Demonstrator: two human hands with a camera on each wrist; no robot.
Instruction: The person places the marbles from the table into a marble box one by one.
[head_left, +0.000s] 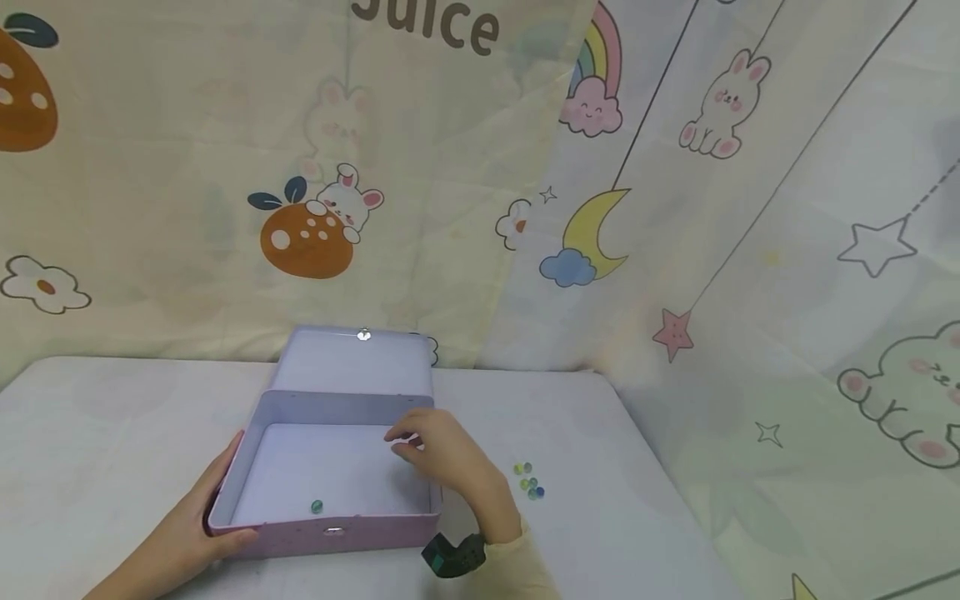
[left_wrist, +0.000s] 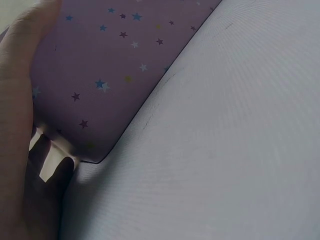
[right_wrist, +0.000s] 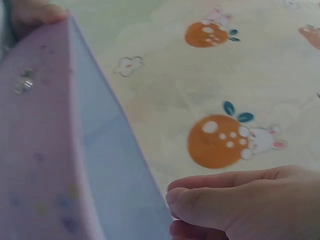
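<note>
A pink tin box (head_left: 345, 537) with small stars on its outside stands on the table, its hinged lid (head_left: 352, 362) tipped back. One green glass marble (head_left: 317, 507) lies on the box floor near the front wall. My left hand (head_left: 180, 521) grips the front left corner, thumb along the front wall and fingers round the left side. Over the right part of the box is my right hand (head_left: 442, 446), fingers loosely bent. Thumb and index tips stand a little apart in the head view, and no marble shows between them.
Several glass marbles (head_left: 529, 483) in green, yellow and blue lie on the white table (head_left: 585, 550) right of the box. A dark band (head_left: 453, 556) is on the right wrist. Behind the table hangs a printed cloth (head_left: 450, 275).
</note>
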